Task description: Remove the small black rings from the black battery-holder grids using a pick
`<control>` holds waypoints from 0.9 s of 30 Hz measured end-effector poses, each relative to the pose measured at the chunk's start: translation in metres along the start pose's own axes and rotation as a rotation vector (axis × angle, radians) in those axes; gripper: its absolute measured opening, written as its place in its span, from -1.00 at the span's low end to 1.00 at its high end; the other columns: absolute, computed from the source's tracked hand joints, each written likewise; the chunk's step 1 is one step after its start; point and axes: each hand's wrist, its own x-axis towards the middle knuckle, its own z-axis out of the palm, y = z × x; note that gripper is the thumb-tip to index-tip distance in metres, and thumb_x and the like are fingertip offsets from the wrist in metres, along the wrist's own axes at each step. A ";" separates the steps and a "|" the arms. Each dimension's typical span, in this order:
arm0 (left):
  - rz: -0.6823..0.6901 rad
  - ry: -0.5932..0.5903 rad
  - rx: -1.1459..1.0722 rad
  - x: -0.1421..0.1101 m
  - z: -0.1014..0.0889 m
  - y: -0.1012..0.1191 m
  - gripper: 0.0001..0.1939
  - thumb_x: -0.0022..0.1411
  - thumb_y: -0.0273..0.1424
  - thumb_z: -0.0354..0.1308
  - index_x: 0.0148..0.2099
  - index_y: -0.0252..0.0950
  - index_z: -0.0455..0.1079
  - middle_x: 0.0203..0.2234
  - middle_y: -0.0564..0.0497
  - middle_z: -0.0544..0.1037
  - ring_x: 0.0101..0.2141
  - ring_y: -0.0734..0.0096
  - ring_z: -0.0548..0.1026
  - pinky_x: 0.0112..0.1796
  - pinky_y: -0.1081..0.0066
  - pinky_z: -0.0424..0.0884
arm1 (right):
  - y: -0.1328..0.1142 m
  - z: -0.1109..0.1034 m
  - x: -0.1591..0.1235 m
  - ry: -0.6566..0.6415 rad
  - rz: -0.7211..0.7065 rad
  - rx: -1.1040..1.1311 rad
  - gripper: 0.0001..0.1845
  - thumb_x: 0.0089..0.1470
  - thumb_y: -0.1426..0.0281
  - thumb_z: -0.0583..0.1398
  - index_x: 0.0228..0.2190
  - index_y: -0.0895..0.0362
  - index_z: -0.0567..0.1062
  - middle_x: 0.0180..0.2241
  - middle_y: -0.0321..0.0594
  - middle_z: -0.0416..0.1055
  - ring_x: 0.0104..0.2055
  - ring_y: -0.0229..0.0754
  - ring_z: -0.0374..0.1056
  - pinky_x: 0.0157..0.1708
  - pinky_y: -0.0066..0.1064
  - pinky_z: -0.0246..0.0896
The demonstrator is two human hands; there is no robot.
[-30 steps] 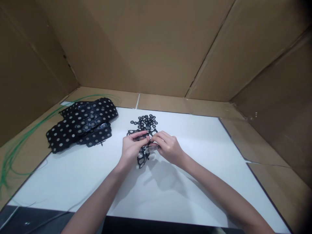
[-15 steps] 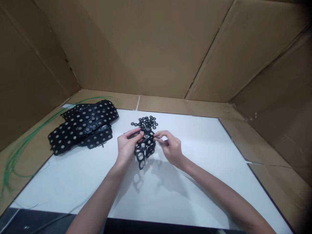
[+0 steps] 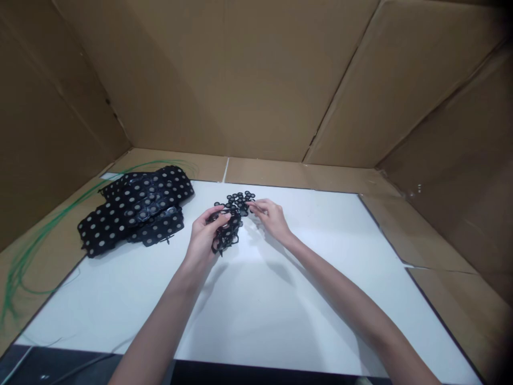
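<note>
Left hand (image 3: pixel 203 240) curled closed, fingers and thumb gripping black ring lattice (image 3: pixel 226 237) over white board (image 3: pixel 280 299). Right hand (image 3: pixel 272 216) half open, fingertips (image 3: pixel 253 203) touching lattice's far end. Dotted black sheets (image 3: pixel 136 208) lying left, apart from both hands.

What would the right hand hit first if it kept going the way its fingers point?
The right hand would likely meet the small black rings; depth is unclear, so they may already touch.

head-worn view, facing forward and down, toward left hand (image 3: pixel 204 235), right hand (image 3: pixel 272 218)
</note>
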 end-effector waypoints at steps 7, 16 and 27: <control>0.010 0.024 0.019 0.000 0.000 -0.002 -0.55 -0.27 -0.46 0.34 -0.23 -0.36 0.39 -0.59 0.12 0.42 -0.58 0.58 0.38 -0.50 0.54 0.33 | -0.019 -0.005 -0.027 0.003 -0.520 -0.074 -0.77 0.07 0.44 0.09 -0.22 0.10 0.47 -0.30 -0.16 0.34 -0.34 -0.30 0.31 -0.45 -0.51 0.29; -0.050 -0.014 0.047 -0.002 0.001 -0.009 -0.51 -0.24 -0.45 0.33 -0.17 -0.36 0.36 -0.60 0.07 0.46 -0.58 0.54 0.41 -0.51 0.53 0.33 | -0.017 0.002 -0.031 -0.004 -0.692 -0.439 -0.83 0.05 0.50 0.10 -0.28 0.17 0.45 -0.34 -0.15 0.42 -0.29 -0.24 0.32 -0.40 -0.46 0.25; -0.020 0.055 0.089 0.000 0.002 -0.016 -0.56 -0.37 -0.48 0.36 -0.32 -0.37 0.38 -0.63 0.07 0.47 -0.59 0.50 0.43 -0.48 0.49 0.35 | -0.016 0.001 -0.038 0.137 -0.971 -0.771 -0.84 0.05 0.55 0.10 -0.31 0.19 0.45 -0.34 -0.24 0.48 -0.40 -0.29 0.25 -0.63 -0.46 -0.07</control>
